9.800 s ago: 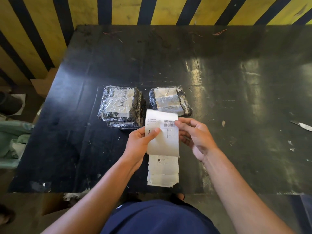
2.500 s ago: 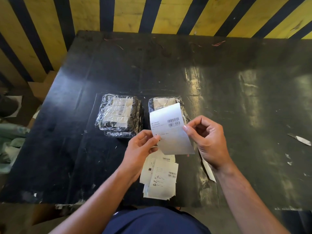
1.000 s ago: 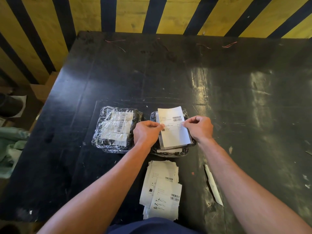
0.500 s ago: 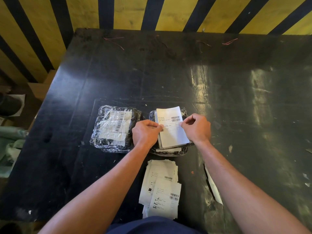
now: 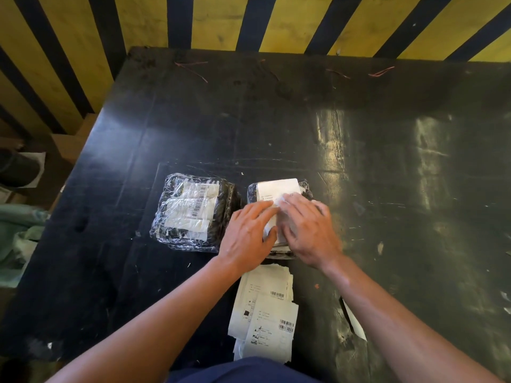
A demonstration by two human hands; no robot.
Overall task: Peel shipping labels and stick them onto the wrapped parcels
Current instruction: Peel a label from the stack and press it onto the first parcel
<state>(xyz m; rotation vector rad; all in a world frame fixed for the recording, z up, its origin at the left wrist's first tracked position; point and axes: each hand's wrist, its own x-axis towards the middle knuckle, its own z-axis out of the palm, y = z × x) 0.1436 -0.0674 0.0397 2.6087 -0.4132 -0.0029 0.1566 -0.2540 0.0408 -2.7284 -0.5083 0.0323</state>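
Two parcels wrapped in clear film lie side by side on the black table [image 5: 276, 128]. The left parcel [image 5: 193, 211] carries labels with barcodes on top. A white shipping label [image 5: 278, 187] lies on top of the right parcel [image 5: 305, 187]. My left hand [image 5: 249, 233] and my right hand [image 5: 307, 228] both lie flat on this label with straight fingers, pressing it down; they cover its near half and most of the parcel. A pile of loose labels [image 5: 265, 313] lies at the table's near edge, between my forearms.
A white strip of peeled backing paper [image 5: 356, 324] lies right of the label pile. Small paper scraps dot the table's right side. A yellow and black striped wall [image 5: 221, 20] stands behind the table. Green cloth [image 5: 16, 233] and a cardboard box [image 5: 74, 139] sit off the left edge.
Earlier both hands pinched the peeled label by its sides and lowered it onto the right parcel. Now the fingers have flattened out and lie on the label, rubbing over it.
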